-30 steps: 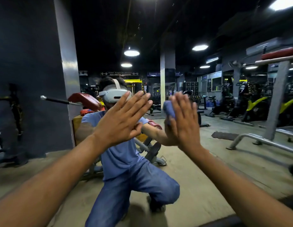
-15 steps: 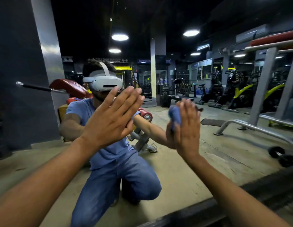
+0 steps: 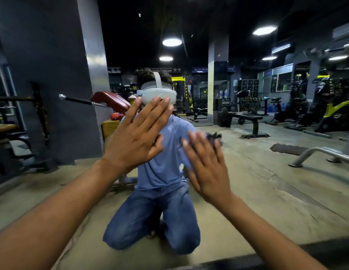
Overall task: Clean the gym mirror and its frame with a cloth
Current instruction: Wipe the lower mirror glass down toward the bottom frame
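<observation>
Head view: we are pressing the cloth [image 3: 213,138] against the mirror [image 3: 267,172] under straight right hand [image 3: 206,168] fingers; left hand [image 3: 136,137] is bracing flat. Wiping appears midway; frame [image 3: 325,250] likely remaining.

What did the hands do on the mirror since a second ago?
The right hand slid the blue cloth down the mirror, and now looks blurred. The left hand shifted up a little. Both palms stayed flat on the glass, with the cloth under the right one; nothing was let go.
</observation>
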A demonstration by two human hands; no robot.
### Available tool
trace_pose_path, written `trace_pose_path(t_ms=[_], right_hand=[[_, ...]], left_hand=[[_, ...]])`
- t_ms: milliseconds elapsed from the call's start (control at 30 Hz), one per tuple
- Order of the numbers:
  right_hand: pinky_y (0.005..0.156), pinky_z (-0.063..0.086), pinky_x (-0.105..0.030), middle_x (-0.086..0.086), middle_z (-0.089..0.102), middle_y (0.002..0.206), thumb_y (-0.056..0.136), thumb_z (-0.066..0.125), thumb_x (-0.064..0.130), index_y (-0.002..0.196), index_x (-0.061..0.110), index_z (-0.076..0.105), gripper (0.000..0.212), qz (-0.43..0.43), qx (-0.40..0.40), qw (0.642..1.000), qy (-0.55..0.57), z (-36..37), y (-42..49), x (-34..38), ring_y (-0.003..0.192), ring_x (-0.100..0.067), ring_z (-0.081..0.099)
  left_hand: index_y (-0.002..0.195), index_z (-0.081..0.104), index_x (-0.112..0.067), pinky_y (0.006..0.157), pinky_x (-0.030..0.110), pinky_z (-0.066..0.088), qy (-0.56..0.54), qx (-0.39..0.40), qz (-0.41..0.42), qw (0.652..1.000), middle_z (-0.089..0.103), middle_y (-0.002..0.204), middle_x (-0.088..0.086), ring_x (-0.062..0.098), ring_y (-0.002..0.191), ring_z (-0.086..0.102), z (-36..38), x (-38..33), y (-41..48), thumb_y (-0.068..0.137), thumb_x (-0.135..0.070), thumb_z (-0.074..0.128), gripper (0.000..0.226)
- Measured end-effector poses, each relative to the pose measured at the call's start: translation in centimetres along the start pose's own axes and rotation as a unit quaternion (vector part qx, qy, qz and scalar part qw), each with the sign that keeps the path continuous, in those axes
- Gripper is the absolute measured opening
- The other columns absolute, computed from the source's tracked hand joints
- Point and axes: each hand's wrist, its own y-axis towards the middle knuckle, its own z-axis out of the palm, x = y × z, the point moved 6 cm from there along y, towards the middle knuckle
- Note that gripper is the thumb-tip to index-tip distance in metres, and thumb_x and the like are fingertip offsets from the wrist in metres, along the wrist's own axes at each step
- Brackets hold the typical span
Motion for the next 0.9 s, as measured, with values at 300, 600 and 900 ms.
trace_pose_path(t_ms=[300, 600, 900], right_hand=[[0.125, 0.022, -0.062, -0.015, 0.015, 0.174, 0.108, 0.033, 0.028, 0.165, 0.009, 0.024, 0.061, -0.065, 0.043, 0.997, 0.024, 0.9, 0.9, 3.6, 0.161, -0.036, 0.01], [0.128, 0.012, -0.061, -0.014, 0.013, 0.174, 0.107, 0.048, 0.03, 0.166, 0.01, 0.023, 0.067, 0.029, -0.026, 0.999, 0.001, -2.9, 10.3, -4.1, 0.162, -0.033, 0.01], [0.128, 0.015, -0.058, -0.012, 0.016, 0.174, 0.099, 0.048, 0.022, 0.165, 0.01, 0.026, 0.071, -0.189, 0.053, 0.98, -0.024, -0.7, 3.4, -0.1, 0.161, -0.035, 0.014]], left_hand=[[0.167, 0.023, -0.002, 0.129, 0.06, 0.022, -0.006, 0.017, -0.006, 1.0, 0.017, 0.176, 0.016, 0.032, 0.164, 0.017, -0.3, 0.2, 0.0, 0.106, -0.03, 0.045, 0.07], [0.166, 0.024, 0.0, 0.129, 0.058, 0.024, 0.003, 0.034, -0.023, 0.999, 0.019, 0.175, 0.017, 0.032, 0.163, 0.018, -0.1, 0.1, 0.1, 0.107, -0.029, 0.034, 0.067], [0.168, 0.017, -0.004, 0.132, 0.057, 0.011, 0.048, 0.025, -0.071, 0.996, 0.011, 0.177, 0.016, 0.031, 0.165, 0.01, -2.8, 8.1, -1.0, 0.107, -0.046, 0.035, 0.076]])
